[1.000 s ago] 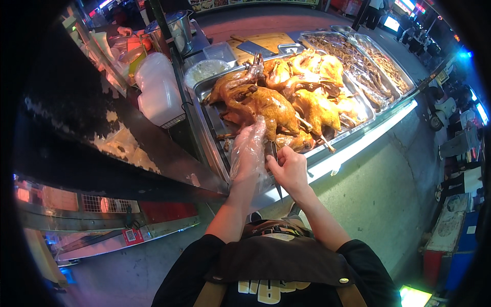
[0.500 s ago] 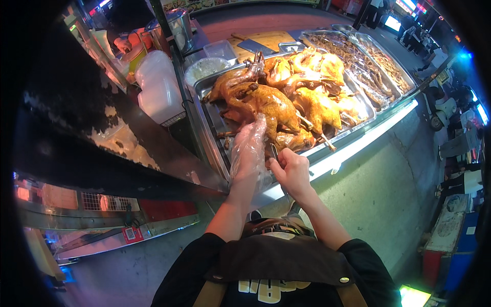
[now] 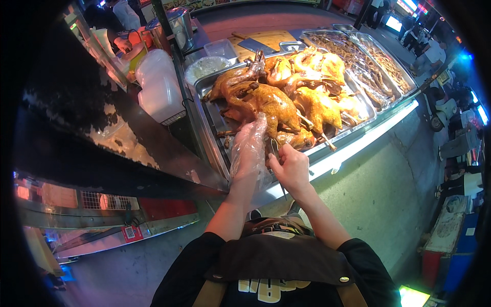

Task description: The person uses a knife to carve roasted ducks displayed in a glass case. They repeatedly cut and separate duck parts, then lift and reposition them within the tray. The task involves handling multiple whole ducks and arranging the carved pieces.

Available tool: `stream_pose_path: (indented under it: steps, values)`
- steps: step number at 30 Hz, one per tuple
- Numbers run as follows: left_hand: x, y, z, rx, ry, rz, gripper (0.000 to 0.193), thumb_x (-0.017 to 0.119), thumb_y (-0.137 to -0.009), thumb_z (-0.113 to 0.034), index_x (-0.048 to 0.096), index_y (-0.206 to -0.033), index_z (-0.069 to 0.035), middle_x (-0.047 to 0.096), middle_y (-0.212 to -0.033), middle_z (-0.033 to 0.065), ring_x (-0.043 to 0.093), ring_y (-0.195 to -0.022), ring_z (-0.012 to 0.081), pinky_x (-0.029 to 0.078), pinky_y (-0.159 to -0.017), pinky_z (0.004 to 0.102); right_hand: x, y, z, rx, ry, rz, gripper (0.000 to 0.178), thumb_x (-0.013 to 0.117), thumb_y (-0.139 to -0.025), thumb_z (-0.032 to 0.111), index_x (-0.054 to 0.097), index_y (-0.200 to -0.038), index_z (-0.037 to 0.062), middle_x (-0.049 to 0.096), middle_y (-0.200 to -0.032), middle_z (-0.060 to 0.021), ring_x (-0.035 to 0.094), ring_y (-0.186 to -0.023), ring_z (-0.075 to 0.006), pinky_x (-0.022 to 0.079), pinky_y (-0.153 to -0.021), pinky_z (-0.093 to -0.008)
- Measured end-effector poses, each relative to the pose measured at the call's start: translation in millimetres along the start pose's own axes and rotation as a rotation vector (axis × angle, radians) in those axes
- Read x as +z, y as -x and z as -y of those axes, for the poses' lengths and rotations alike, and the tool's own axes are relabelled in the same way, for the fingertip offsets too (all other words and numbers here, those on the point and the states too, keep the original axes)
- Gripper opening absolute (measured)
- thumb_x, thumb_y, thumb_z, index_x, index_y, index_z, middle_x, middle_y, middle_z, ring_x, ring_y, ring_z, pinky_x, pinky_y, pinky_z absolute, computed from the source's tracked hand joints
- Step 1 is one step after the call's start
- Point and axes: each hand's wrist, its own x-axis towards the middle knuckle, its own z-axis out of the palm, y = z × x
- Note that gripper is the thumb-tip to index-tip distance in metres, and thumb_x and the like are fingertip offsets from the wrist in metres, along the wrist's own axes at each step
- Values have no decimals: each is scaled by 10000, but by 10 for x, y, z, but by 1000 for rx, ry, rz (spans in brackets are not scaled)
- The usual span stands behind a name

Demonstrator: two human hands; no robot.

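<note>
Glossy brown roast ducks (image 3: 319, 110) lie heaped in a metal tray (image 3: 210, 132) in front of me. My left hand (image 3: 249, 143), in a clear plastic glove, grips the nearest roast duck (image 3: 273, 105) at its near left side; its fingertips are partly hidden by glare and the glove. Close to its right, my bare right hand (image 3: 290, 165) is closed around a thin metal tool that looks like tweezers (image 3: 274, 147). The two narrow prongs point up at the duck's underside, and the other end sticks out below my fist.
Behind the ducks, a cleaver (image 3: 260, 47) lies on a wooden board (image 3: 279, 38). Plastic-covered trays of dark meat (image 3: 353, 69) stand to the far right. Stacked plastic containers (image 3: 158, 87) sit left, beside a metal post (image 3: 164, 25). A dark panel (image 3: 153, 148) borders my left.
My right hand has turned slightly, and the tweezers-like tool has tilted, its lower end shifting a little left. My left hand stays on the duck.
</note>
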Motion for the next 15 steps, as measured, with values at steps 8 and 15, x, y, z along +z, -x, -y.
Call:
stream_pose_path:
  steps: [8, 15]
  values:
    - [46, 66, -77, -4, 40, 41, 323, 641, -987, -303, 662, -1091, 2, 661, -962, 26, 572, -834, 85, 472, -759, 245, 24, 0, 8, -87, 53, -37, 267, 731, -835, 180, 529, -725, 45, 562, -590, -144, 593, -540, -348, 447, -509, -436]
    - [60, 79, -89, 5, 7, 24, 341, 635, -990, -321, 661, -1089, 4, 654, -954, 18, 565, -840, 78, 466, -762, 244, 5, 89, -20, -177, 63, -10, 285, 720, -834, 179, 509, -697, 47, 559, -607, -143, 586, -538, -352, 445, -492, -424]
